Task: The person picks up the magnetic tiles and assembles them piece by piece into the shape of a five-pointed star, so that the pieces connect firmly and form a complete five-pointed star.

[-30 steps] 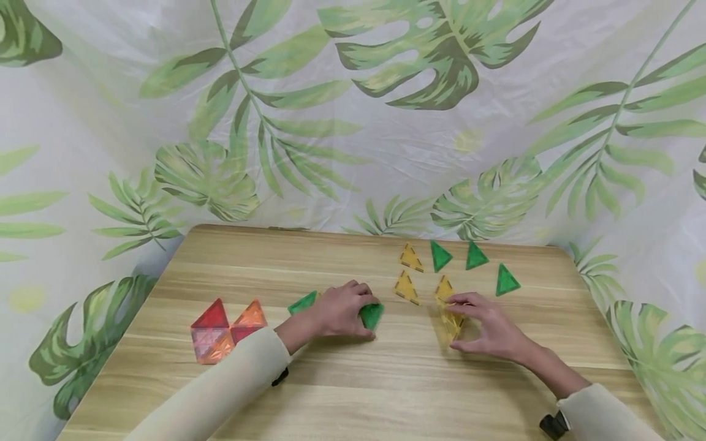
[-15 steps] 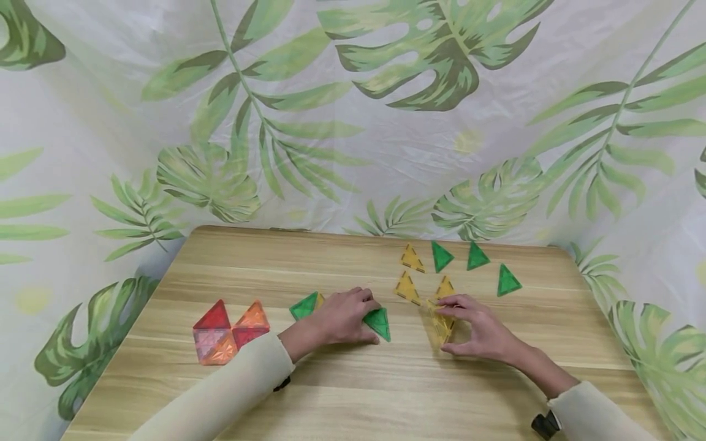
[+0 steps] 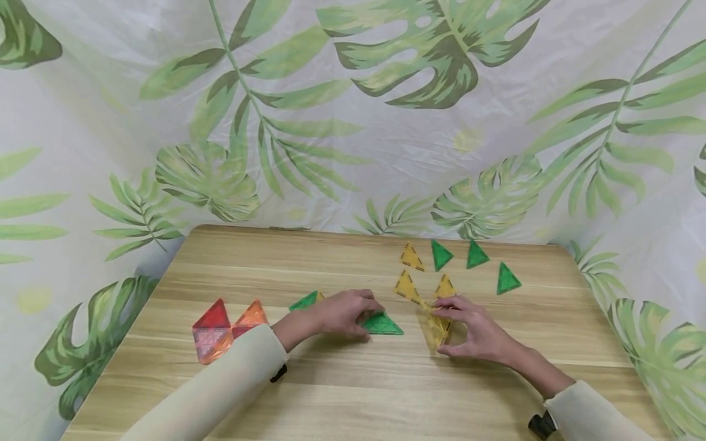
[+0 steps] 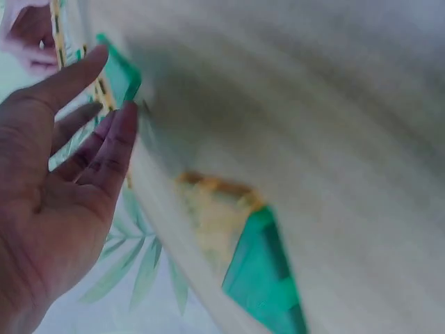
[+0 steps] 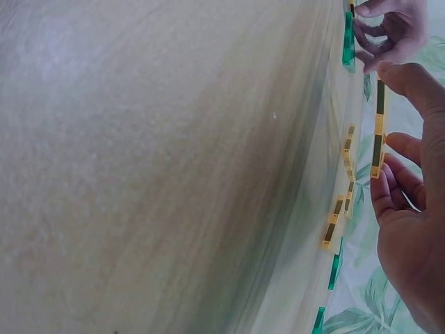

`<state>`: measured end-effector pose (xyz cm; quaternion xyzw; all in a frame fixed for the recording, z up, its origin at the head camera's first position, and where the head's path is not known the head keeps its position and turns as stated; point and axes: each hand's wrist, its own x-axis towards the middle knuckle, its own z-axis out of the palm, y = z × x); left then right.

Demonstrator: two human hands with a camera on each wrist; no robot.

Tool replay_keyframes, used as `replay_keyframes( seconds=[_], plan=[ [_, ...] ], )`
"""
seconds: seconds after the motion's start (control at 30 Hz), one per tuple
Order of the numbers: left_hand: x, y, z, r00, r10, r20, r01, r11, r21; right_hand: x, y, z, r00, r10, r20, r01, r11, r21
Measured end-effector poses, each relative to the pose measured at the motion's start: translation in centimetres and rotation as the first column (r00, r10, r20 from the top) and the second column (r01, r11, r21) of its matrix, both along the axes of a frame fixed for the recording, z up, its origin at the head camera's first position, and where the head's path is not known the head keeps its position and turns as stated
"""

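Observation:
My left hand (image 3: 343,313) pinches a green triangular tile (image 3: 384,324) between thumb and fingers, low over the tabletop; in the left wrist view the tile (image 4: 122,75) shows at the fingertips. To the right, my right hand (image 3: 478,331) grips a yellow translucent triangular tile (image 3: 438,326) by its edges. Seen edge-on in the right wrist view, that yellow tile (image 5: 379,132) stands between thumb and fingers. Partly behind the left hand lie another green tile (image 3: 303,301) and a yellow one (image 4: 212,212), side by side.
Two yellow tiles (image 3: 406,286) (image 3: 410,257) lie behind, near a third yellow tile (image 3: 444,286). Several green tiles (image 3: 477,255) lie at the back right of the wooden table (image 3: 353,392). Red and orange tiles (image 3: 212,316) lie at the left, partly covered by the left sleeve (image 3: 220,380).
The green tile at my left hand has turned, its point now reaching right. My right hand has moved slightly left with the yellow tile.

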<state>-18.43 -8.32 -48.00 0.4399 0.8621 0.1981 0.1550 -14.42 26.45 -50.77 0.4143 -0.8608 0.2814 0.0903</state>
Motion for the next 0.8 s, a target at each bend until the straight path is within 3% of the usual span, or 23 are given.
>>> replay_keyframes(
  seconds=[0.17, 0.33, 0.43, 0.6, 0.8],
  plan=[
    [-1.8, 0.3, 1.0, 0.984, -0.156, 0.085, 0.161, 0.985, -0.056, 0.0, 0.0, -0.1, 1.0, 0.013, -0.007, -0.013, 1.0, -0.006],
    [-2.5, 0.8, 1.6, 0.958, -0.243, 0.152, 0.264, 0.955, -0.136, 0.1, -0.2, -0.3, 0.999, 0.03, -0.024, -0.03, 0.999, -0.016],
    [-2.5, 1.0, 1.7, 0.955, -0.255, 0.153, 0.28, 0.944, -0.175, 0.2, -0.3, -0.4, 0.999, 0.025, -0.024, -0.026, 1.0, -0.011],
    [-2.4, 1.2, 1.5, 0.961, -0.242, 0.136, 0.265, 0.945, -0.194, 0.4, -0.4, -0.3, 1.0, 0.007, -0.003, -0.007, 1.0, 0.003],
    [-2.2, 1.0, 0.9, 0.968, -0.251, 0.026, 0.252, 0.952, -0.176, 0.2, -0.7, -0.5, 1.0, 0.012, 0.015, -0.012, 1.0, 0.003]
  ],
)
